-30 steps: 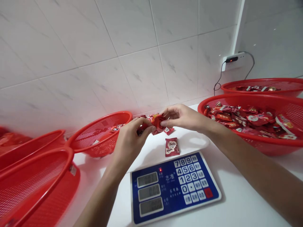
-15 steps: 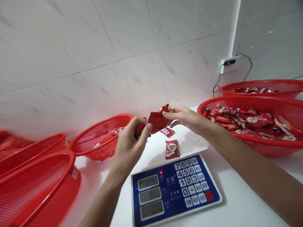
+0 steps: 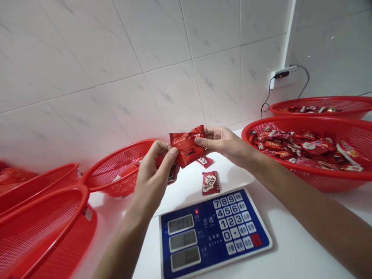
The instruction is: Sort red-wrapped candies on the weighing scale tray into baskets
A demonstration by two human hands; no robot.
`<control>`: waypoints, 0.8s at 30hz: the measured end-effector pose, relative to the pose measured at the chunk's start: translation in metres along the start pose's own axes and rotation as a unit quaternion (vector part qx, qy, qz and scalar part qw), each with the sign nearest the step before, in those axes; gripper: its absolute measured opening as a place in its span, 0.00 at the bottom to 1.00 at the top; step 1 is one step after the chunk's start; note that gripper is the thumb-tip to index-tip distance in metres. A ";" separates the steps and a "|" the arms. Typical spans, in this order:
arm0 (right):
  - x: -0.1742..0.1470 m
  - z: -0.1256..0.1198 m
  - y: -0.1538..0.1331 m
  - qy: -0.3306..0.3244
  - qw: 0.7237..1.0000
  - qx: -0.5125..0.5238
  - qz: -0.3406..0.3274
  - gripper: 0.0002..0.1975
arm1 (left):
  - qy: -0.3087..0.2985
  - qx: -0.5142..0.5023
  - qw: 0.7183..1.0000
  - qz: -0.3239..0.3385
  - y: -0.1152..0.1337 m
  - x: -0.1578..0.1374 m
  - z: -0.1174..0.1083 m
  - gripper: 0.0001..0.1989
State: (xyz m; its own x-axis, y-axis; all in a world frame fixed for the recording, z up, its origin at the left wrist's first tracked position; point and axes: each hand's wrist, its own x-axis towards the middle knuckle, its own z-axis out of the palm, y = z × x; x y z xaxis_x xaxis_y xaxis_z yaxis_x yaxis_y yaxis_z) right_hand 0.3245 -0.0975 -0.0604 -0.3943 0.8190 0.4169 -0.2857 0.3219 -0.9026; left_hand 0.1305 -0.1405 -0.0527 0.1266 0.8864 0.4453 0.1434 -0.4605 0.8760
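Above the weighing pan of a digital scale (image 3: 215, 232), both hands grip a shiny red candy packet (image 3: 188, 149). My left hand (image 3: 155, 164) pinches its left edge between thumb and finger, and part of another wrapped packet (image 3: 173, 173) shows under its curled fingers. Closed on the right end is my right hand (image 3: 222, 143), thumb on the face. A dark red packet with a white label (image 3: 211, 183) lies flat on the white pan (image 3: 232, 174). Behind it rests a second small red packet (image 3: 205, 161), partly covered by the held one.
To the right, a red basket (image 3: 305, 178) holds many wrapped packets; another red basket (image 3: 322, 101) stands behind it. On the left are a basket with a few packets (image 3: 116, 186) and a nearer red basket (image 3: 43, 248). A wall socket (image 3: 286, 77) has cables hanging from it.
The held packet has turned so its broad printed face shows, spread between both hands. My left hand has shifted slightly left. The packets on the pan stay put.
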 end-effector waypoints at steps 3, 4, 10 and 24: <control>-0.001 0.006 -0.001 0.014 1.000 -0.020 -0.019 0.19 | -0.001 -0.005 0.999 -0.032 -0.001 0.001 0.001 0.12; -0.002 0.008 -0.002 0.017 0.999 -0.027 -0.025 0.19 | -0.005 0.001 0.999 -0.041 -0.002 0.002 0.001 0.12; -0.008 0.016 -0.002 0.039 0.968 -0.250 -0.008 0.07 | -0.093 0.133 0.985 -0.062 -0.011 0.009 0.001 0.22; -0.018 -0.004 -0.027 -0.039 0.909 -0.407 0.076 0.16 | -0.011 0.311 0.946 0.093 0.015 0.019 -0.022 0.13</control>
State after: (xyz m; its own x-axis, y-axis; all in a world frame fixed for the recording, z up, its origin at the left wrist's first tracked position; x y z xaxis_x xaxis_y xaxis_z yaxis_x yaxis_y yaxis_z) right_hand 0.3433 -0.1193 -0.0439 -0.4443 0.8577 0.2589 0.5066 0.4789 -0.7170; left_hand 0.1133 -0.1293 -0.0271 0.2261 0.7895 0.5706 0.6660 -0.5528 0.5009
